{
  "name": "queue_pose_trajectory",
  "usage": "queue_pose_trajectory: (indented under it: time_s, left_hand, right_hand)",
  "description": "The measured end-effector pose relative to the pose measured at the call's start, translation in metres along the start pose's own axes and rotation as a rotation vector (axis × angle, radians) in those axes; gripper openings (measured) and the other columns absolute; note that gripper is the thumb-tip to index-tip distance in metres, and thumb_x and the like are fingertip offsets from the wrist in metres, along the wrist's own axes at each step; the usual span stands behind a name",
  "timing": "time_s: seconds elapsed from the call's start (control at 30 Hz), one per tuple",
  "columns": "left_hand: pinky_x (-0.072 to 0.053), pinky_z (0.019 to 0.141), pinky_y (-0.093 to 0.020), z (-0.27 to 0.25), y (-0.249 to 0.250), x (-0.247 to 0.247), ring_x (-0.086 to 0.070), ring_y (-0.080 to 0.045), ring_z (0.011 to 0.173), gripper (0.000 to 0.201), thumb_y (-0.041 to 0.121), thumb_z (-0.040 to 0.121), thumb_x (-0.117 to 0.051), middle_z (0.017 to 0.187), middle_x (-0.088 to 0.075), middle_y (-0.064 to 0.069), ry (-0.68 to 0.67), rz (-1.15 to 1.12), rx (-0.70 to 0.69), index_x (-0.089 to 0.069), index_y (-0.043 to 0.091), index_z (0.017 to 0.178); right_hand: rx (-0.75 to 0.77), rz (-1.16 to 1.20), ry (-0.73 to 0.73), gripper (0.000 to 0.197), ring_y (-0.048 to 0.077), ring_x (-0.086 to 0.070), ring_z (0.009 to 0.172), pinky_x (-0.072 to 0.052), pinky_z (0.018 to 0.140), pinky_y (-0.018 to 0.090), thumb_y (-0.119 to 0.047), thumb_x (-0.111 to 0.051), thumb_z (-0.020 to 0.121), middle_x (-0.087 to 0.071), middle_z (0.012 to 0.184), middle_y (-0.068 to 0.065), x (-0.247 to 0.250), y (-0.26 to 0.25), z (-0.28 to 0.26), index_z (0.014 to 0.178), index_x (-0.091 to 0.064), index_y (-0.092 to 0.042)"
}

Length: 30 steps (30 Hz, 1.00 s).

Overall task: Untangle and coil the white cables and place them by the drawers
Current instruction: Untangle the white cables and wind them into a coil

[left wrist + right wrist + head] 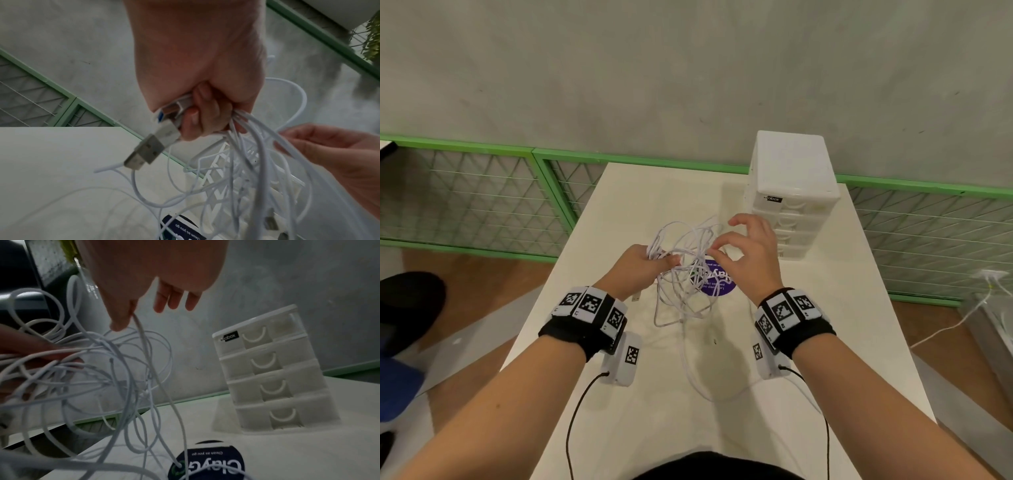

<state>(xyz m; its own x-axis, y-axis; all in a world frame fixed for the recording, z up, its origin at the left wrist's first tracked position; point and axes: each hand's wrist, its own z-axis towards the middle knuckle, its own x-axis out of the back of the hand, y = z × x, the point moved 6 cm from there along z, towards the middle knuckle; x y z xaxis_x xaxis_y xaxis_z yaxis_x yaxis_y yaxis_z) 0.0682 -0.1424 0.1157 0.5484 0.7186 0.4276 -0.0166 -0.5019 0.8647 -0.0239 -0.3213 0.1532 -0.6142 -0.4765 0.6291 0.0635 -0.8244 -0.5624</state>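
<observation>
The left hand (642, 263) grasps the messy bunch of thin white cables (685, 274) while the right hand (748, 253) pinches one strand, so untangling is underway; next, pull that strand free gently.

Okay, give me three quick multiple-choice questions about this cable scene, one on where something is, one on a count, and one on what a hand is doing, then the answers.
1. Where does the white drawer unit stand on the table?
A. far right part
B. near left corner
C. at the near edge

2. How many drawers does it have?
A. two
B. four
C. six

3. What is the left hand doing?
A. resting flat on the table
B. pulling a drawer
C. gripping a bunch of white cables

Answers:
1 A: in the head view it stands far right, near the wall.
2 B: the right wrist view shows four stacked fronts, each with a curved handle.
3 C: the left wrist view shows fingers curled round the cables, a USB plug sticking out.
</observation>
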Motion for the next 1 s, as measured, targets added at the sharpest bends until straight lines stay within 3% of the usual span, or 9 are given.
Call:
queue_pose_trajectory:
  time_s: [0.17,0.3,0.43,0.5,0.57,0.67,0.77,0.9,1.0]
  left_hand:
    - [-0.025,0.047,-0.024,-0.006,0.007,-0.001,-0.03,-0.011,0.043,0.037,0.037,0.087,-0.067,0.047,-0.034,0.002,-0.049,0.053,-0.054,-0.058,0.012,0.062]
    - [-0.027,0.044,-0.019,-0.008,0.007,0.006,-0.032,-0.006,0.04,0.03,0.031,0.09,-0.064,0.04,-0.037,0.009,-0.041,0.011,-0.056,-0.072,0.002,0.086]
    - [-0.029,0.044,-0.018,-0.011,0.008,0.007,-0.034,-0.002,0.035,0.023,0.028,0.091,-0.062,0.034,-0.04,0.011,-0.038,0.007,-0.051,-0.073,0.009,0.085]
    - [-0.028,0.04,-0.012,-0.011,0.007,0.009,-0.037,-0.001,0.032,0.024,0.025,0.091,-0.062,0.032,-0.041,0.011,-0.003,0.007,-0.042,-0.068,0.011,0.072]
    - [-0.028,0.041,-0.014,-0.008,0.003,0.013,-0.037,-0.003,0.036,0.033,0.028,0.09,-0.064,0.038,-0.042,0.009,0.046,0.028,-0.031,-0.062,0.008,0.064]
    - [-0.029,0.046,-0.02,-0.006,-0.002,0.02,-0.038,-0.009,0.044,0.036,0.033,0.09,-0.064,0.054,-0.041,-0.004,0.092,0.078,-0.019,-0.06,0.003,0.069]
    - [-0.025,0.048,-0.025,-0.005,-0.006,0.028,-0.033,-0.014,0.047,0.039,0.036,0.089,-0.064,0.055,-0.034,-0.007,0.113,0.076,0.003,-0.052,0.005,0.068]
    - [-0.023,0.041,-0.017,-0.005,-0.002,0.026,-0.031,-0.009,0.041,0.041,0.037,0.088,-0.065,0.054,-0.032,-0.006,0.069,0.089,-0.025,-0.051,0.008,0.063]
    - [-0.024,0.043,-0.017,-0.004,0.001,0.018,-0.03,-0.01,0.043,0.042,0.034,0.089,-0.065,0.054,-0.033,-0.005,0.037,0.075,-0.034,-0.053,0.006,0.06]
  right_hand:
    - [-0.092,-0.123,-0.233,0.017,0.031,-0.043,0.124,-0.029,0.102,0.039,-0.007,-0.068,0.078,-0.054,0.126,0.012,-0.019,0.011,0.004,0.088,-0.075,-0.019]
    - [-0.055,-0.063,-0.353,0.017,0.026,-0.038,0.129,-0.022,0.107,0.037,-0.023,-0.07,0.082,-0.049,0.135,0.008,-0.022,0.007,0.006,0.098,-0.074,-0.024]
    - [-0.106,-0.049,-0.427,0.012,0.022,-0.034,0.13,-0.019,0.107,0.032,-0.029,-0.068,0.084,-0.047,0.135,0.006,-0.026,0.006,0.005,0.091,-0.075,-0.024]
    - [-0.118,-0.058,-0.448,0.011,0.021,-0.034,0.13,-0.018,0.105,0.029,-0.028,-0.069,0.083,-0.048,0.134,0.005,-0.027,0.007,0.004,0.089,-0.075,-0.021]
    - [-0.139,-0.052,-0.44,0.011,0.02,-0.036,0.129,-0.019,0.106,0.03,-0.028,-0.069,0.083,-0.049,0.132,0.003,-0.026,0.01,0.004,0.086,-0.075,-0.02]
    - [-0.249,0.006,-0.279,0.013,0.017,-0.043,0.121,-0.027,0.105,0.032,-0.027,-0.065,0.086,-0.053,0.126,0.002,-0.013,0.019,0.006,0.085,-0.074,-0.018]
    - [-0.405,-0.03,-0.128,0.025,0.022,-0.052,0.106,-0.035,0.09,0.025,-0.027,-0.056,0.092,-0.057,0.115,0.008,0.005,0.037,0.008,0.086,-0.07,-0.007]
    - [-0.554,-0.28,-0.316,0.031,0.03,-0.053,0.086,-0.041,0.082,0.038,-0.027,-0.044,0.092,-0.051,0.091,0.008,-0.004,0.054,0.002,0.079,-0.066,-0.008]
    - [-0.451,-0.213,-0.208,0.022,0.028,-0.054,0.102,-0.041,0.092,0.037,-0.017,-0.054,0.088,-0.054,0.109,0.008,-0.004,0.044,0.001,0.107,-0.064,-0.014]
